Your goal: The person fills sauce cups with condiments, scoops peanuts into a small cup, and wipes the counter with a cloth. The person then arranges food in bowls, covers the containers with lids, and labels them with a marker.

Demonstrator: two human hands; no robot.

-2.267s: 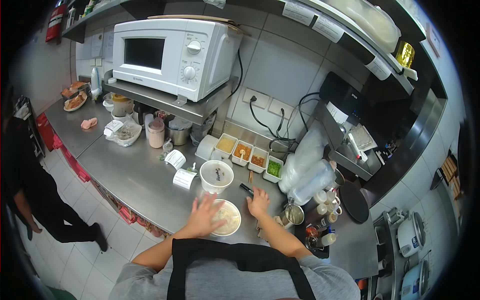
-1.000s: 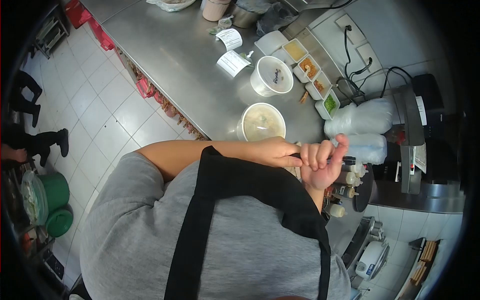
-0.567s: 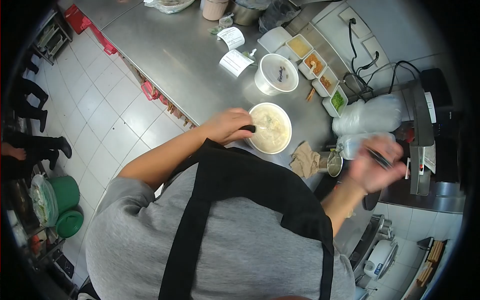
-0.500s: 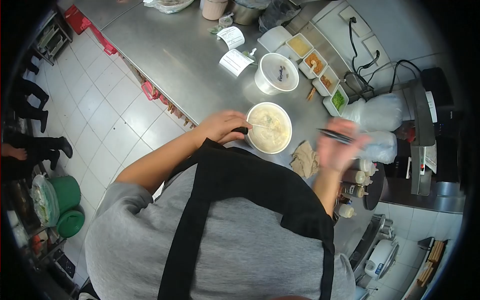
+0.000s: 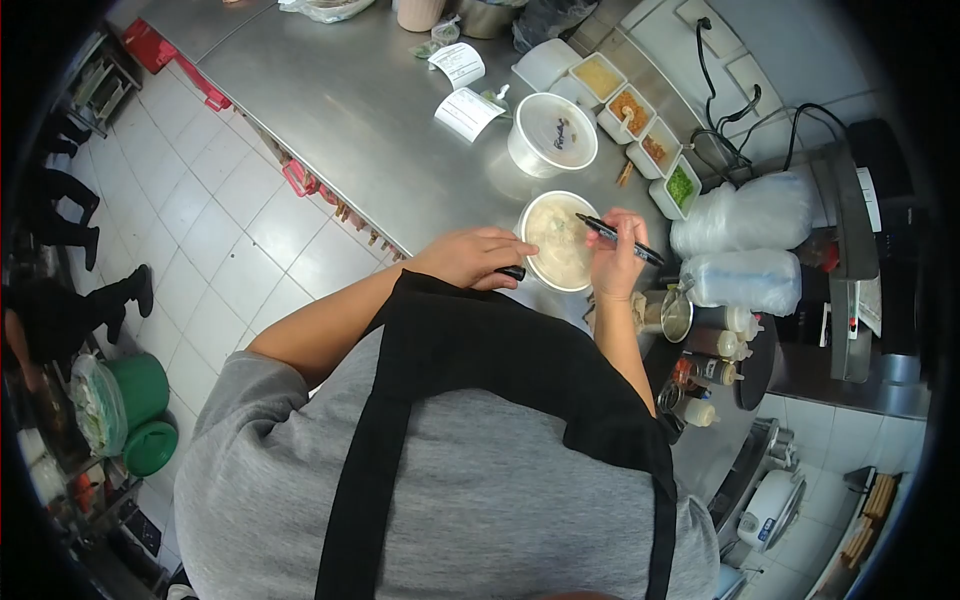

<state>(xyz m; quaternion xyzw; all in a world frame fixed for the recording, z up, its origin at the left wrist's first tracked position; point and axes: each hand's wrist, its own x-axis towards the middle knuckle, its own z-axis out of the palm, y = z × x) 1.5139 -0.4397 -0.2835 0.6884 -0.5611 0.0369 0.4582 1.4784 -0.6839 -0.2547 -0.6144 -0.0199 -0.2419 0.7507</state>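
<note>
My right hand (image 5: 619, 252) grips a black marker (image 5: 637, 243), its tip over the clear lid of the nearer white tub (image 5: 556, 240). Pale contents show through that lid. The black marker cap (image 5: 512, 272) is held in my left hand (image 5: 475, 258), whose fingertips touch the tub's left rim. Just behind stands a second lidded white tub (image 5: 553, 135) with dark writing on top. Two printed paper labels (image 5: 468, 114) lie to its left.
Small trays of toppings (image 5: 652, 152) line the wall side. Plastic-wrapped stacks (image 5: 742, 277), sauce bottles (image 5: 713, 343) and a metal cup (image 5: 676, 316) are at the right. Another person's legs (image 5: 120, 300) and a green bin (image 5: 137, 388) are at the left.
My right hand has come left from beside the plastic-wrapped stacks to the nearer tub with the marker. My left hand still holds the cap, now with its fingertips on the rim.
</note>
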